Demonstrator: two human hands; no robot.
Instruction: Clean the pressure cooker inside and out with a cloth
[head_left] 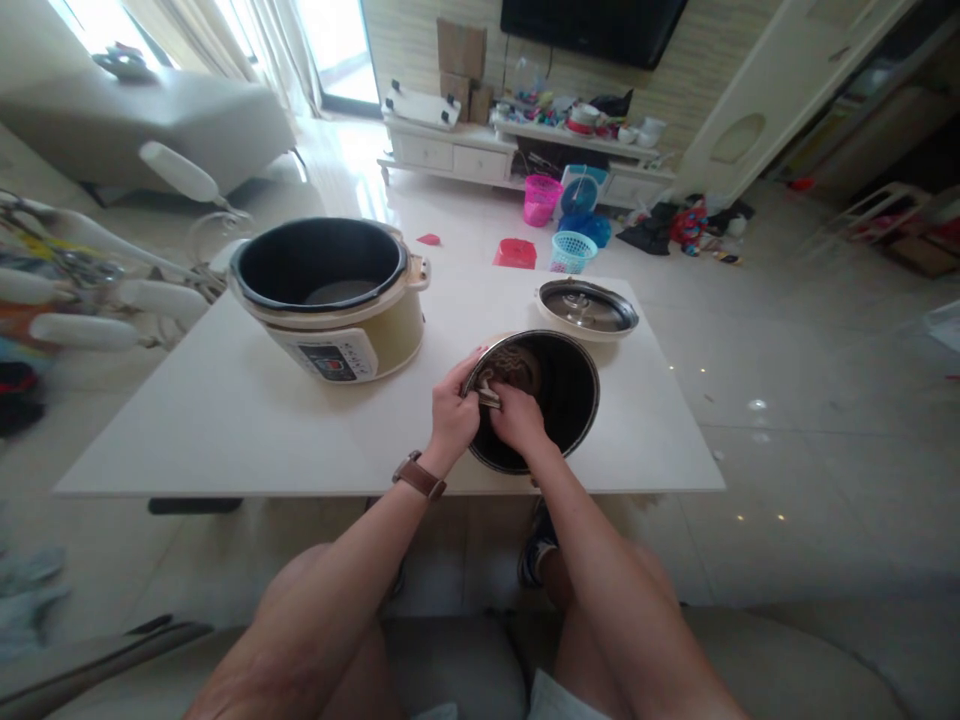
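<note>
A dark inner pot [566,400] is tipped on the white table, its mouth turned toward me. On its left rim is my left hand [454,412], closed round the edge with the thumb near the inside. My right hand [517,416] reaches into the pot, its fingers pinching a small pale cloth [489,392] against the inner wall near that rim. Part of the cloth is hidden by the fingers. To the left stands the electric pressure cooker body [390,340], uncovered, its control panel facing me. Behind the pot lies the cooker lid [589,312], underside up.
The white table [202,430] has its front edge just ahead of my knees. A chandelier [112,290] with white arms juts in at the left. Beyond the table are a pink basket [541,200], a blue basket [573,252], a red stool [515,253] and a cluttered TV cabinet [480,160].
</note>
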